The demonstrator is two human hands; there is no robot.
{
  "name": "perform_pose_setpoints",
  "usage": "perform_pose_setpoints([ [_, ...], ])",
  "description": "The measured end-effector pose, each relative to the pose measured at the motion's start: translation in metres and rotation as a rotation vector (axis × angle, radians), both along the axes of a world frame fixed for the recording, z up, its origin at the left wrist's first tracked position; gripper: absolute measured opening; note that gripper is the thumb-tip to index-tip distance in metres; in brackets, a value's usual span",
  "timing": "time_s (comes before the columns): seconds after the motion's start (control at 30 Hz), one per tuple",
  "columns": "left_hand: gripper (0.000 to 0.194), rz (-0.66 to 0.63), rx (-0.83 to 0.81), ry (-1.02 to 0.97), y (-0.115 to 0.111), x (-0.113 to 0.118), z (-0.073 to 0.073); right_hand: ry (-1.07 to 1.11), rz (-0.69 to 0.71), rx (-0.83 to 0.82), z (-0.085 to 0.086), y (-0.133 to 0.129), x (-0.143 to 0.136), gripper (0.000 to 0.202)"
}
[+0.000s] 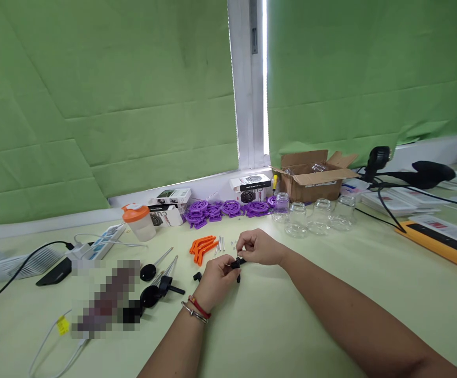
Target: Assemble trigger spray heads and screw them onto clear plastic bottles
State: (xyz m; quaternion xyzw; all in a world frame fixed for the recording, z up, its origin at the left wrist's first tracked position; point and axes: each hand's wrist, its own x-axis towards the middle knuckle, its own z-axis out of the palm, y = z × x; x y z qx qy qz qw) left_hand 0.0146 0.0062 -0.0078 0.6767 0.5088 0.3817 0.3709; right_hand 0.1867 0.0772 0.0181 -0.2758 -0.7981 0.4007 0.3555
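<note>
My left hand (217, 278) is closed around a small black plastic part (238, 263), whose lower end sticks out below my fingertips. Just above it, my right hand (258, 247) pinches with thumb and forefinger at the top of that part; whatever is between those fingertips is too small to make out. Several orange handles (202, 248) lie beyond my left hand, beside some metal pins (219, 244) and tiny metal bits (233, 245). A small black fitting (197, 276) rests left of my left wrist.
Black round pieces with metal rods (149, 296) lie at the left. Purple plastic parts (231, 208), printed boxes (251, 188), glass jars (297, 220) and an open carton (312, 184) line the back. An orange-lidded shaker (138, 221) and a power strip (106, 241) stand left; an orange-black bar (440, 245) lies right.
</note>
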Motion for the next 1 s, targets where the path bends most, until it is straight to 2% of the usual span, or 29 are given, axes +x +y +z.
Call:
perform_pose_setpoints([
  [0.17, 0.015, -0.002, 0.021, -0.003, 0.0001, -0.0002, 0.0004, -0.123, 0.037, 0.13, -0.0058, -0.0002, -0.0012, 0.004],
  [0.3, 0.017, -0.022, 0.011, -0.023, 0.0006, 0.0, 0.0018, -0.159, 0.09, 0.159, -0.0097, 0.0041, -0.0003, 0.008],
  [0.53, 0.02, -0.007, 0.039, -0.004, -0.001, 0.0018, 0.005, -0.164, 0.229, 0.168, -0.006, 0.0059, 0.0027, 0.006],
  [0.83, 0.021, -0.006, 0.034, -0.032, 0.0001, 0.0008, 0.0021, -0.166, 0.248, 0.128, -0.0076, 0.0078, 0.0027, 0.007],
  [1.0, 0.033, 0.001, 0.034, -0.075, 0.0001, -0.0011, 0.0014, -0.182, 0.213, 0.121, -0.008, 0.0072, 0.0026, 0.012],
])
